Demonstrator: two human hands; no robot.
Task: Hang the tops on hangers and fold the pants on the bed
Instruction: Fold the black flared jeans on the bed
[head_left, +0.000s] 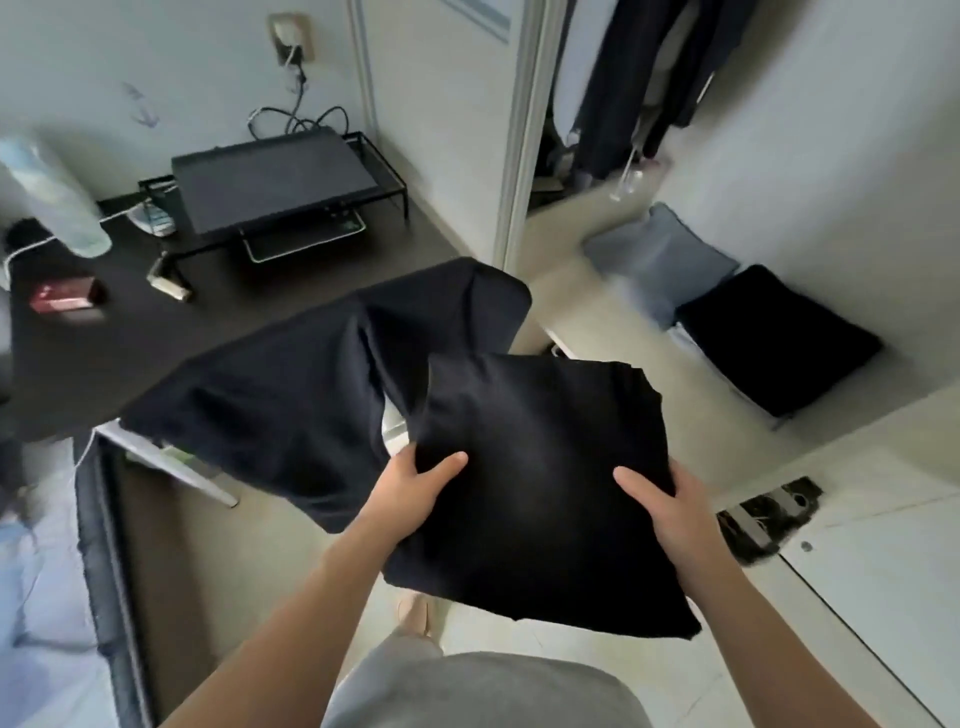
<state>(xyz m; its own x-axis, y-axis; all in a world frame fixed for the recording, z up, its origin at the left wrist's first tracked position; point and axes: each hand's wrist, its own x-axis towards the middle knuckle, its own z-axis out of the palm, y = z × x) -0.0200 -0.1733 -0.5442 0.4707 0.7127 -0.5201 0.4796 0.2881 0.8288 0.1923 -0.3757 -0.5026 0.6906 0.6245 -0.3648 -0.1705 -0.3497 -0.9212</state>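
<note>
Far left edge of view: strip of bed (36, 571) with pale blue bedding, dark frame rail alongside. Behind it a dark bench (104, 353) carrying a pale bottle (47, 197), a small red box (62, 296) and a black laptop (270, 176) on a wire stand near the bench's back edge. A black garment (291, 395) is draped over the bench's front right corner and hangs off it, unfolded.

Centre: folded black pants (540, 488), held in the air over the floor, clear of bed and bench. The bundle is a rough rectangle; long axis runs from near the person's body away and slightly left, far end pointing toward the draped garment. Whether the two touch at the far left corner cannot be told.

Left hand (410, 493) grips the bundle's left edge, thumb on top, fingers (400, 457) curled under. Right hand (670, 509) grips the right edge the same way, thumb on top, its fingers hidden beneath. Both closed on the cloth; neither nearer, the bundle sits squarely between them.

Right: floor by the wall holds two folded stacks, a grey folded pile (660, 260) and a black folded pile (774, 338), touching. Dark clothes (639, 78) hang in the open closet behind.

Judgement: fold looks complete; bundle is being carried. Piles lie ahead and right of the hands, so setting down there would call for a rightward swing, long axis kept flat.
</note>
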